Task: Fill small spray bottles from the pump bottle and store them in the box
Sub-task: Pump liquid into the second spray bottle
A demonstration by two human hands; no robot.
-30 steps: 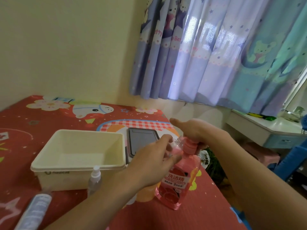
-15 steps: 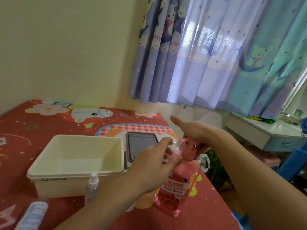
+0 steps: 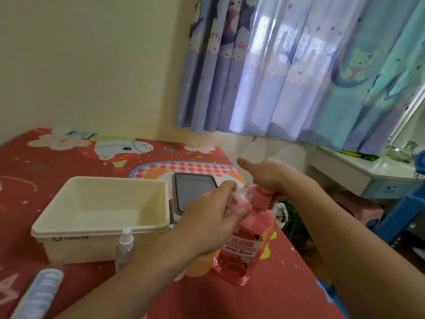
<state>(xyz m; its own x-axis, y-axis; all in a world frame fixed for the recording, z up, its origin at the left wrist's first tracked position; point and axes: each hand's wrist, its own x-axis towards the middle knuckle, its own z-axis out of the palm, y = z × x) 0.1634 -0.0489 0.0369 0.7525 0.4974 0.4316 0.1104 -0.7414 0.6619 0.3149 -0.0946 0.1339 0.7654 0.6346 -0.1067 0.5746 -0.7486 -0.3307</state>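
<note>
Clear small spray bottle point(image 3: 239, 199) mostly hidden behind left hand point(image 3: 213, 223), contents hard to read. Bottom-left tube point(image 3: 38, 293) cut off, blurred. Red cartoon-print worktop point(image 3: 264, 295), cream wall, blue curtains point(image 3: 310, 70). Left fingers curled round the small bottle at the pink pump bottle point(image 3: 247, 245) spout. Right hand point(image 3: 270, 176) presses pump head, thumb out. Cream box point(image 3: 103, 229) left, capped spray bottle point(image 3: 125, 248) just before it.
</note>
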